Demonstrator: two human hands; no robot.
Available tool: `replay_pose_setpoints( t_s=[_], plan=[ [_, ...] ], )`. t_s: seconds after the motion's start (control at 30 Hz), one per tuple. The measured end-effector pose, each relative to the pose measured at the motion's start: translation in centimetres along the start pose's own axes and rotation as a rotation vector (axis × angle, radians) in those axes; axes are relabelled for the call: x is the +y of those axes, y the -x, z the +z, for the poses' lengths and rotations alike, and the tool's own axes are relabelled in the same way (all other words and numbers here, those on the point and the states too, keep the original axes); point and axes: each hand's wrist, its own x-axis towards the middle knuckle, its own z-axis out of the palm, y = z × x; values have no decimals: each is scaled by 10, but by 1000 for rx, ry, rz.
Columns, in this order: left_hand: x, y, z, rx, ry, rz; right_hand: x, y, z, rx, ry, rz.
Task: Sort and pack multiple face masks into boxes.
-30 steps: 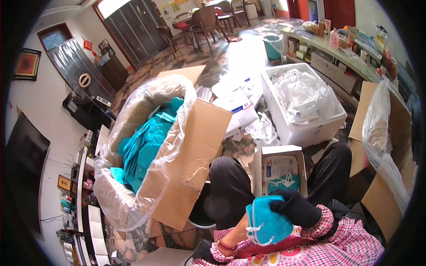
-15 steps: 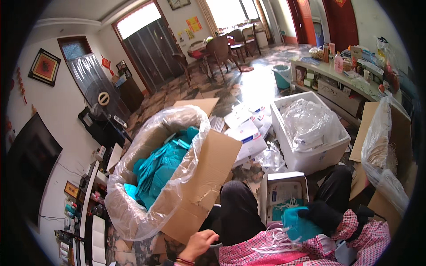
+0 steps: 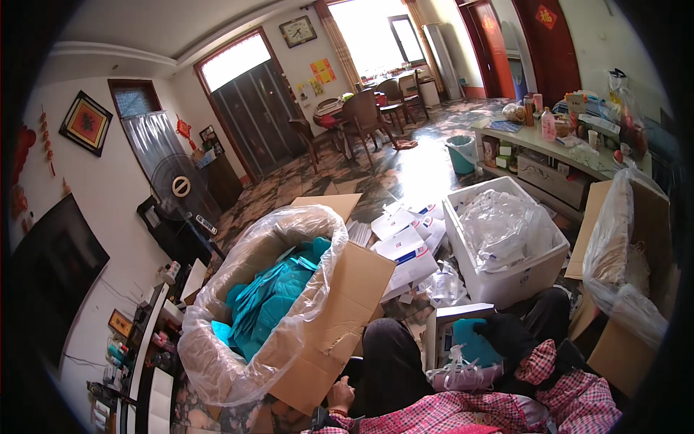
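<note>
My right hand (image 3: 506, 338), in a black glove, grips teal face masks (image 3: 476, 343) with white straps hanging down. The masks are over a small white box (image 3: 431, 338) between my knees, partly inside it. The glove hides their right edge, so I cannot tell how many there are. My bare left hand (image 3: 341, 395) is low beside my left knee, next to the large carton, with its fingers curled. Whatever its fingertips hold, if anything, is hidden in shadow. A heap of teal masks (image 3: 278, 293) fills the plastic-lined carton (image 3: 347, 311) on my left.
A white foam box (image 3: 520, 278) holding clear plastic bags stands ahead. Flat white boxes (image 3: 405, 249) and packets lie on the floor beside it. Another lined carton (image 3: 596, 224) is at the right. Farther off are a teal bin (image 3: 461, 155), a low cabinet, a fan and chairs.
My right hand has brought the masks forward from my lap to the small box. My left hand has moved down beside the knee. The head view has tilted up slightly.
</note>
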Motion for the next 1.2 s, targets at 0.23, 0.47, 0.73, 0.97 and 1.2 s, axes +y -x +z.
replay_pose_setpoints(
  t_s=[0.23,0.47,0.73,0.97,1.2],
  plan=[
    [79,6,-67,85,236,10,58,-23,28,185,-321,133],
    [213,25,-139,174,770,258,83,-32,64,158,-464,74],
    [259,-4,-56,-840,1106,81,39,-14,76,287,-756,242],
    [279,-12,-69,-1128,1272,-296,74,-12,93,347,-765,344],
    [274,-15,-42,-575,1067,10,73,2,107,370,-393,97]
  ],
)
